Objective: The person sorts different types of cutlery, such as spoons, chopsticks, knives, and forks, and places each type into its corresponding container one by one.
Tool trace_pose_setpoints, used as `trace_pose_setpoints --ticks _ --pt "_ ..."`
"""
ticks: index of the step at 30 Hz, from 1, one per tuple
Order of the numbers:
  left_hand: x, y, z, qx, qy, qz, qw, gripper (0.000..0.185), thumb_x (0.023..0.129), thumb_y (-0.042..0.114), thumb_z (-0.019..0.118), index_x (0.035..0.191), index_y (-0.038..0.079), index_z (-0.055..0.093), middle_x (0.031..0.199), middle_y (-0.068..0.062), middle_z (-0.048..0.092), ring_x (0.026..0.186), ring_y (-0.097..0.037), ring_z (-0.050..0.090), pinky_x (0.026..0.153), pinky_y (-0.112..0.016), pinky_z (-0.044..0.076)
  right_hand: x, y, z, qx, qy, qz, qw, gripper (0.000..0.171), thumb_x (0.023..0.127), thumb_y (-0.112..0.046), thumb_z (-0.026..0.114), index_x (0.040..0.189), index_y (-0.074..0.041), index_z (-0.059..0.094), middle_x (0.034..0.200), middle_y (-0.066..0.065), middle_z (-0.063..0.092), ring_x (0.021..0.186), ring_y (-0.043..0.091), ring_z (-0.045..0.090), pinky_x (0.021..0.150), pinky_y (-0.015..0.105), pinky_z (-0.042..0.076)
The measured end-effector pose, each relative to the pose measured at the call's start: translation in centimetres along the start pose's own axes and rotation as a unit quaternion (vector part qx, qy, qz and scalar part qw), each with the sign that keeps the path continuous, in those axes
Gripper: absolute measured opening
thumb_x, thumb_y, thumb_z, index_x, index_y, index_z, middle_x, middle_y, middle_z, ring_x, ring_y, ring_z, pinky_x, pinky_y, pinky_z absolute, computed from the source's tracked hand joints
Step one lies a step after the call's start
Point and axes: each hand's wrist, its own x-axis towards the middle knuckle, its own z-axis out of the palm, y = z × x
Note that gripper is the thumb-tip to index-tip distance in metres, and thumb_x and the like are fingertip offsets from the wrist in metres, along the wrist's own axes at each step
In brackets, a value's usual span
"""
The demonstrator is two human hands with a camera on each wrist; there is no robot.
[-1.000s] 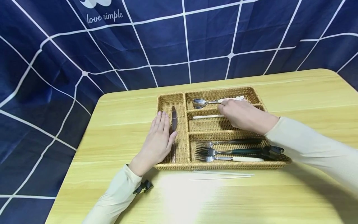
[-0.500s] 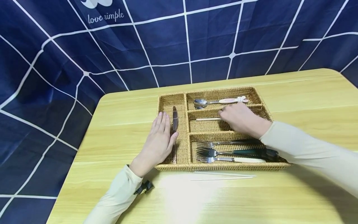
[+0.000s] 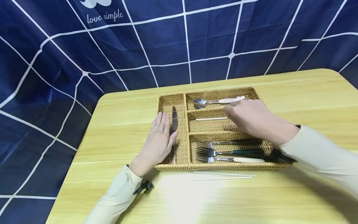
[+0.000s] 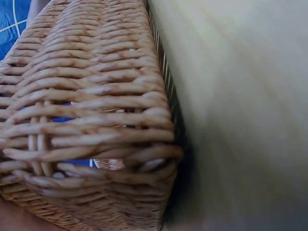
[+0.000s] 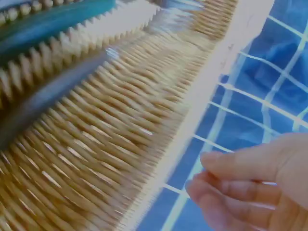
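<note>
In the head view my left hand (image 3: 156, 137) lies with straight fingers along the left wall of a divided wicker cutlery tray (image 3: 186, 137). A table knife (image 3: 174, 119) lies beside it in the left compartment. My right hand (image 3: 251, 119) hovers over the middle compartment, where a thin pale chopstick (image 3: 209, 119) lies, its right end hidden by the hand. In the right wrist view thumb and fingers (image 5: 219, 161) are loosely bent and a little apart, with nothing between them. The left wrist view mostly shows the tray's woven corner.
Behind lies a spoon (image 3: 199, 102) with a pale handle in the rear compartment. Several forks (image 3: 209, 151) fill the front one. Two thin pale chopsticks (image 3: 226, 173) rest on the wooden table (image 3: 134, 199) before the tray. A blue curtain (image 3: 209, 37) hangs behind.
My right hand went down at the chopstick, which shifted slightly to the right, then rose and moved right, off it. My left hand has stayed at the tray wall.
</note>
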Motion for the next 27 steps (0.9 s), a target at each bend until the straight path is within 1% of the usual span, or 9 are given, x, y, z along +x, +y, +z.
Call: trace_pose_setpoints --ticks 4,7,11,13,15,17,19,23,27 --pt "-0.1 0.0 -0.1 0.001 -0.001 -0.003 1.0000 0.065 0.105 0.036 0.028 0.148 -0.011 0.013 0.156 -0.028 0.013 0.147 -0.038 0.004 0.121 -0.044 0.005 -1.3 -1.0 -1.6 0.022 0.021 -0.012 0.999 0.029 0.080 0.006 0.063 0.067 -0.017 0.051 0.060 -0.008 0.049 0.052 0.008 0.044 0.043 0.027 0.042" --pt "-0.1 -0.1 -0.1 0.002 0.002 -0.002 1.0000 0.065 0.105 0.035 0.029 0.148 -0.011 0.014 0.156 -0.028 0.014 0.147 -0.038 0.005 0.121 -0.045 0.006 -2.9 -2.3 -1.9 0.034 0.030 -0.026 0.999 0.027 0.078 0.004 0.069 0.069 -0.017 0.054 0.062 -0.010 0.052 0.054 0.003 0.046 0.046 0.022 0.044" --pt "0.0 -0.1 -0.1 0.004 0.007 0.000 1.0000 0.065 0.105 0.034 0.031 0.148 -0.012 0.015 0.155 -0.029 0.015 0.147 -0.038 0.005 0.121 -0.046 0.008 -5.8 -5.3 -0.9 0.035 0.066 -0.041 0.996 0.023 0.070 0.005 0.072 0.077 -0.015 0.062 0.066 -0.010 0.055 0.054 0.001 0.047 0.043 0.016 0.042" --pt "0.0 -0.1 -0.1 0.003 0.009 -0.001 1.0000 0.065 0.105 0.034 0.032 0.148 -0.011 0.016 0.155 -0.029 0.015 0.147 -0.039 0.006 0.121 -0.046 0.008 -7.2 -6.9 -0.1 0.034 0.084 -0.050 0.995 0.028 0.063 0.008 0.071 0.082 -0.012 0.064 0.070 -0.008 0.058 0.057 0.005 0.051 0.042 0.016 0.044" --pt "0.0 -0.1 -0.1 0.004 0.010 -0.001 0.9999 0.065 0.105 0.034 0.032 0.148 -0.012 0.016 0.155 -0.029 0.015 0.147 -0.039 0.007 0.121 -0.046 0.008 -8.4 -8.5 1.0 0.025 0.097 -0.057 0.993 0.031 0.058 0.008 0.069 0.084 -0.009 0.065 0.074 -0.004 0.061 0.059 0.009 0.055 0.041 0.017 0.044" --pt "0.0 -0.1 -0.1 0.003 0.008 -0.002 1.0000 0.065 0.105 0.034 0.032 0.148 -0.011 0.015 0.155 -0.029 0.015 0.147 -0.039 0.007 0.121 -0.045 0.008 -9.1 -9.7 2.1 0.022 0.085 -0.063 0.994 0.033 0.057 0.008 0.069 0.086 -0.007 0.066 0.078 -0.001 0.064 0.064 0.013 0.060 0.043 0.020 0.048" --pt "0.0 -0.1 -0.1 0.004 0.008 -0.003 1.0000 0.065 0.105 0.035 0.031 0.148 -0.011 0.016 0.155 -0.029 0.015 0.147 -0.038 0.007 0.121 -0.045 0.008 -9.5 -10.5 3.1 0.014 0.057 -0.061 0.996 0.035 0.054 0.010 0.070 0.085 -0.007 0.065 0.080 0.001 0.064 0.068 0.015 0.060 0.045 0.022 0.051" --pt "0.0 0.1 0.0 0.005 0.003 -0.006 1.0000 0.065 0.105 0.035 0.030 0.148 -0.011 0.016 0.156 -0.028 0.014 0.147 -0.037 0.005 0.121 -0.045 0.007 -9.6 -11.3 4.6 0.005 0.004 -0.072 0.997 0.037 0.049 0.010 0.071 0.079 -0.009 0.061 0.072 -0.003 0.055 0.064 0.014 0.053 0.044 0.022 0.045" --pt "-0.1 0.2 0.1 0.001 0.003 -0.003 1.0000 0.066 0.105 0.035 0.032 0.148 -0.012 0.016 0.156 -0.029 0.014 0.147 -0.038 0.005 0.121 -0.046 0.008 -9.6 -11.5 5.3 0.012 -0.007 -0.076 0.997 0.035 0.049 0.011 0.069 0.074 -0.010 0.057 0.068 -0.005 0.049 0.060 0.011 0.046 0.040 0.019 0.036"
